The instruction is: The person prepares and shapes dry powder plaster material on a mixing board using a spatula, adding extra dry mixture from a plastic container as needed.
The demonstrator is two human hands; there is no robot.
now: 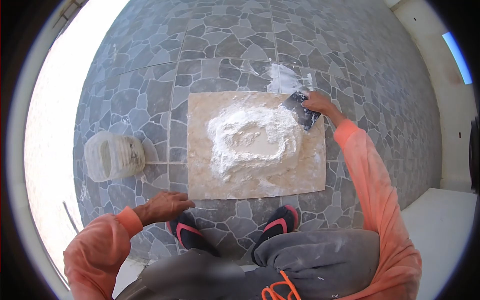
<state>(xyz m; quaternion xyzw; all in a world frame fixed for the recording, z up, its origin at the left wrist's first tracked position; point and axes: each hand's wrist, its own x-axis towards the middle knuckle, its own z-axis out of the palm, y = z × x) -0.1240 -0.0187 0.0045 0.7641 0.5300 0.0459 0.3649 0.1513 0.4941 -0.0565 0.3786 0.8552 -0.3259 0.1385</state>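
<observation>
A board (199,179) lies on the stone-patterned tiled floor (220,32).

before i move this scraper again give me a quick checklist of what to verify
1. Right hand gripping the scraper: ok
2. Left hand free: ok, nothing seen in it
3. Both shoes off the board: ok
4. Plastic container clear of the board: ok, it is off to the left
5. Floor past the far edge clean: not ok, white smear there
6. Hollow in the white pile wet right through: cannot tell
</observation>
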